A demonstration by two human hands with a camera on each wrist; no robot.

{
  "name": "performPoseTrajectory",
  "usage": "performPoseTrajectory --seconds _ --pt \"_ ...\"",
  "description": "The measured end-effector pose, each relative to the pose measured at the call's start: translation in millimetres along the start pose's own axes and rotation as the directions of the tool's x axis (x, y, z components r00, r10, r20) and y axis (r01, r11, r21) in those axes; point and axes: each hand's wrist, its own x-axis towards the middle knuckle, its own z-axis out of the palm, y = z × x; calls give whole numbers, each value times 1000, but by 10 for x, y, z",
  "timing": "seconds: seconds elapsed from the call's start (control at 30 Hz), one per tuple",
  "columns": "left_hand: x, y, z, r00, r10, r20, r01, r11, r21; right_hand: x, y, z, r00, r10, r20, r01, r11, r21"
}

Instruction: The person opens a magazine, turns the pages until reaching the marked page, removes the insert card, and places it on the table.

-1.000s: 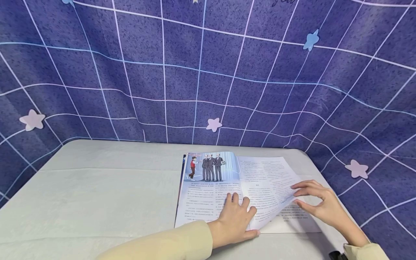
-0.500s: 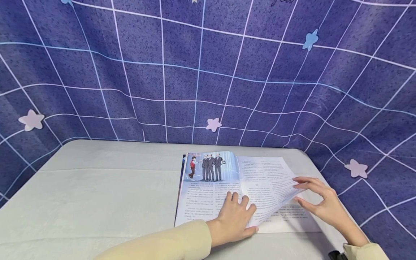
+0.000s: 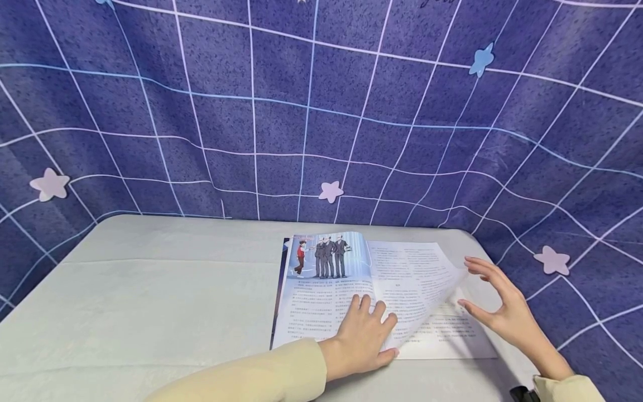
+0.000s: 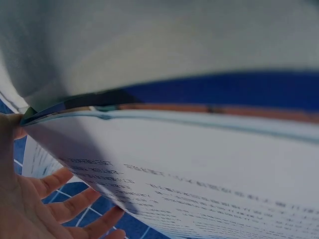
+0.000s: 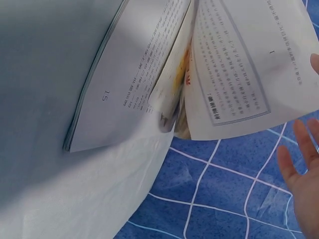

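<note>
An open magazine (image 3: 321,312) lies on the table, its left page topped by a cartoon of a figure in a red vest facing several in dark suits. My left hand (image 3: 363,338) rests with fingers spread on the lower middle, by the spine; in the left wrist view, the same hand (image 4: 55,204) reaches along the magazine's lower edge. One right-hand leaf (image 3: 417,290) is lifted and curved, showing the printed page (image 3: 452,335) beneath. At its outer edge my right hand (image 3: 507,307) has thumb and fingers parted. In the right wrist view, that hand's fingers (image 5: 304,142) are extended near the raised leaf (image 5: 249,64).
The magazine lies on a pale cloth-covered table (image 3: 150,296), right of its middle. A blue gridded curtain (image 3: 281,111) with star shapes hangs behind and beside the table. A dark band (image 3: 523,394) shows at the right sleeve.
My right hand has moved slightly up and right, its thumb and fingers spreading apart from the leaf's edge. The leaf's outer edge has risen a little. The left hand stays in place.
</note>
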Motion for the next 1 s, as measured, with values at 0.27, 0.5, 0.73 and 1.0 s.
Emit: performPoseTrajectory --seconds 0.27,0.5,0.73,1.0 --pt "-11 -6 -11 1000 -9 -26 9 1000 5 -13 -10 12 1000 30 -6 -30 999 -23" --pt "-17 -5 -11 999 -19 -49 18 1000 -11 -45 -27 23 995 90 34 -89 995 -35" --pt "-13 -4 7 994 -35 -100 32 999 -36 -189 212 93 998 35 61 -35 999 -16" --pt "1 2 14 992 -48 -116 42 998 -50 -299 318 151 983 76 168 -73 997 -28"
